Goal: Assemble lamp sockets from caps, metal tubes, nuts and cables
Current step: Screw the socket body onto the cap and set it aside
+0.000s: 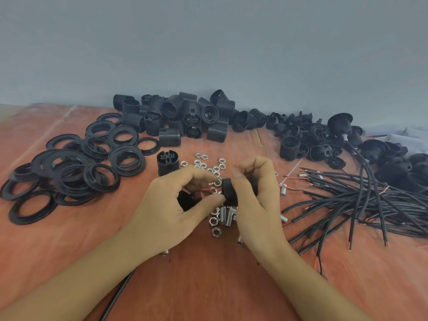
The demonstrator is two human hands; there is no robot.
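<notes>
Both hands meet above the middle of the table. My left hand (178, 205) is closed around a black cap (188, 200), from which a red wire end (207, 189) sticks out to the right. My right hand (257, 193) grips a black socket body (228, 189) close to that wire. A black cable (118, 295) runs from under my left forearm toward the near edge. Loose nuts (208, 164) lie just beyond my hands, and short metal tubes (225, 215) with more nuts lie beneath them. The joint between cap and socket body is partly hidden by my fingers.
Black threaded rings (69, 167) are heaped at the left. Threaded socket bodies (178, 114) are piled by the wall, one (168, 164) standing alone. Black caps (310, 135) spread to the far right. A bundle of black cables (361, 202) lies at the right.
</notes>
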